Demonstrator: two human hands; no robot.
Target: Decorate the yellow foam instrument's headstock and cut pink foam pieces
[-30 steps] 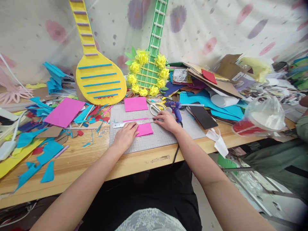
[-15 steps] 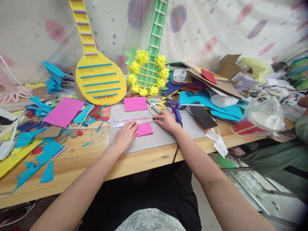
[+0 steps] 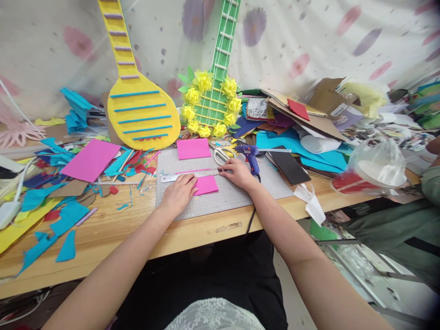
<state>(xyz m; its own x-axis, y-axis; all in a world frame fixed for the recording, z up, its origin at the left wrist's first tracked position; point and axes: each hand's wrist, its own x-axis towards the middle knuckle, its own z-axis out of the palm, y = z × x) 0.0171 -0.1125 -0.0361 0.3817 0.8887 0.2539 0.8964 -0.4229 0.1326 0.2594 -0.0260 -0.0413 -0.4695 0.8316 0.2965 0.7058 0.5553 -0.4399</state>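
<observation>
A steel ruler lies across a pink foam sheet on the grey cutting mat. The fingers of my left hand press the ruler down near its left part. At the ruler's right end, my right hand has its fingertips closed together; whether they also hold a small tool is hidden. A thin pink strip shows along the ruler's far edge. Behind it on the mat lies another pink foam piece. Scissors and a blue glue gun rest just beyond my right hand.
A yellow paper guitar and a green one with yellow flowers lean against the curtain. Coloured scraps and a large pink sheet cover the left. A phone and a bagged tub stand right, near another person's sleeve.
Hardly anything differs. Both hands stay at the ruler, and the view has shifted very slightly.
</observation>
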